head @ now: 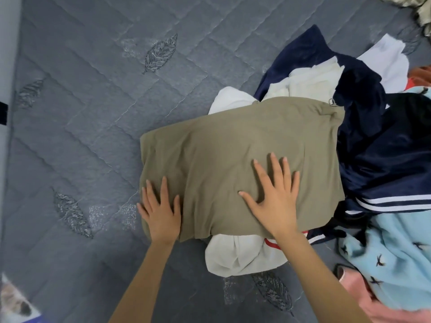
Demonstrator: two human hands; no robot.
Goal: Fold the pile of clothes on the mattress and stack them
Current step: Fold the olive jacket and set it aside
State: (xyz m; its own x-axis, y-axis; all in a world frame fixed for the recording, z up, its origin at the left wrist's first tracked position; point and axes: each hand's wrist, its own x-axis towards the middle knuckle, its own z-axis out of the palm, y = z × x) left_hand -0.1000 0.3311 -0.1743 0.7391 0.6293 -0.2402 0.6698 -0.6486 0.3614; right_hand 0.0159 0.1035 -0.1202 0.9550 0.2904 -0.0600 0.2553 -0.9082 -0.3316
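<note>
Frame centre: we flatten the folded olive garment [242, 164] — left hand [161, 213] and right hand [275, 197], fingers spread; next, probably stacking on the mattress [93, 113].

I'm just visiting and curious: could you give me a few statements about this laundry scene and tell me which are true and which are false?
1. The left hand and the right hand both lie flat, fingers straight, on the olive garment. True.
2. The olive garment lies apart from all other clothes. False: it rests over white cloth and meets the navy garment.
3. The light blue garment bears small dark marks. True.
4. The right hand grips the navy garment. False: it presses on the olive garment.
5. The mattress is plain white. False: it is grey and quilted, with leaf patterns.
</note>
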